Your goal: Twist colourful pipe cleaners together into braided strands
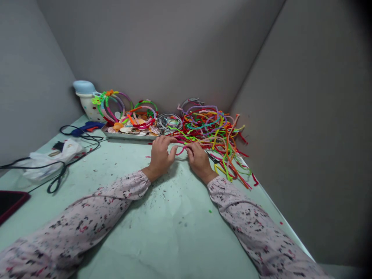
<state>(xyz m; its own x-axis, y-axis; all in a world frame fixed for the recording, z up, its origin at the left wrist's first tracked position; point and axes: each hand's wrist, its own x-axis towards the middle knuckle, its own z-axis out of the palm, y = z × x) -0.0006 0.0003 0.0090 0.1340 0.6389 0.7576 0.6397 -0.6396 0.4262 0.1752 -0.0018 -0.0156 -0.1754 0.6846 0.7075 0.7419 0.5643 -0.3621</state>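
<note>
My left hand (pixel 161 155) and my right hand (pixel 200 161) are close together over the middle of the table. Between them runs a pink pipe cleaner (pixel 180 151), its loop hanging below the fingertips. My left thumb and fingers close on one side of it. The right thumb and fingertips pinch the other side. A thin pale band seems to pass between the hands too, but it is too small to make out. Just beyond my right hand spreads a heap of coloured pipe cleaners (pixel 216 126). Dark scissors (pixel 213 157) lie beside that hand, partly covered by the heap.
A metal tray (pixel 130 136) of shells stands at the back, with pipe-cleaner-wrapped hoops (pixel 114 106) on it. Behind is a white bottle with a blue lid (pixel 85 87). Grey wire bands (pixel 169 121) lie between tray and heap. Left are a plastic bag (pixel 48 161) and black cable (pixel 59 180).
</note>
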